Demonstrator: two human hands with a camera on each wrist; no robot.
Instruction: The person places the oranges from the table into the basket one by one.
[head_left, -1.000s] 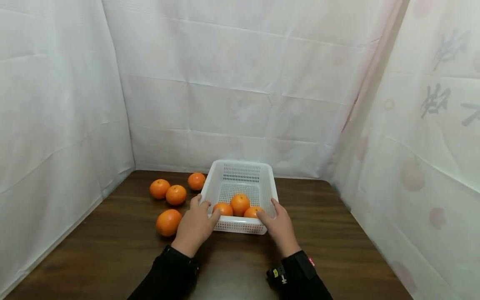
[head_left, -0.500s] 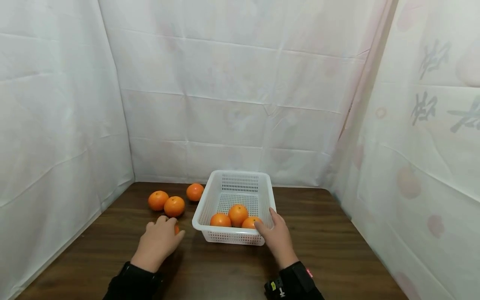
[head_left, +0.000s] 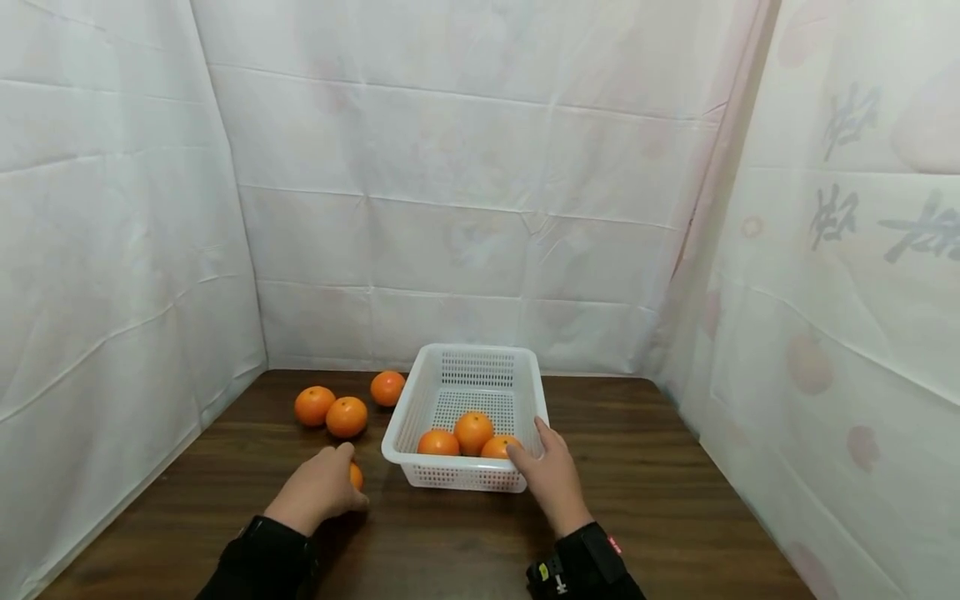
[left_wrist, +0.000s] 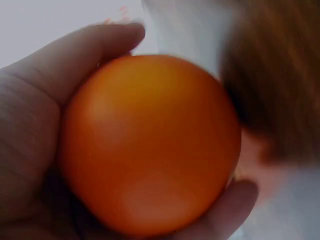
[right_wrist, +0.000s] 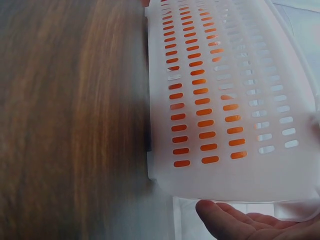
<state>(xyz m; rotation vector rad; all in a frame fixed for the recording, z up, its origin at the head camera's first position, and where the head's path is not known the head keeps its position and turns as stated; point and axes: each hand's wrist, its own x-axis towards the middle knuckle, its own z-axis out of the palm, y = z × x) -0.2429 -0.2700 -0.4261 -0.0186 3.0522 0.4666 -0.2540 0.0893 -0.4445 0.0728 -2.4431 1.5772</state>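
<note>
My left hand [head_left: 318, 490] grips an orange [left_wrist: 150, 145] low over the table, left of the basket. In the left wrist view its thumb and fingers wrap around the fruit's sides; the head view shows only a sliver of it past the hand. A white perforated plastic basket [head_left: 465, 477] stands in the middle with three oranges [head_left: 474, 433] at its near end. My right hand [head_left: 552, 483] holds the basket's near right corner, thumb over the rim and fingers along the outer side. Orange fruit shows through the slots of the basket wall [right_wrist: 220, 180] in the right wrist view.
Two oranges side by side, one of them the nearer orange [head_left: 347, 417], lie on the dark wooden table [head_left: 660, 500] left of the basket. Another orange [head_left: 387, 388] sits by its far left side. White cloth curtains [head_left: 450, 167] enclose the table at the back and sides.
My left hand has let go of the basket's near left corner, moved left and taken hold of the nearest loose orange. The right hand has stayed at the basket.
</note>
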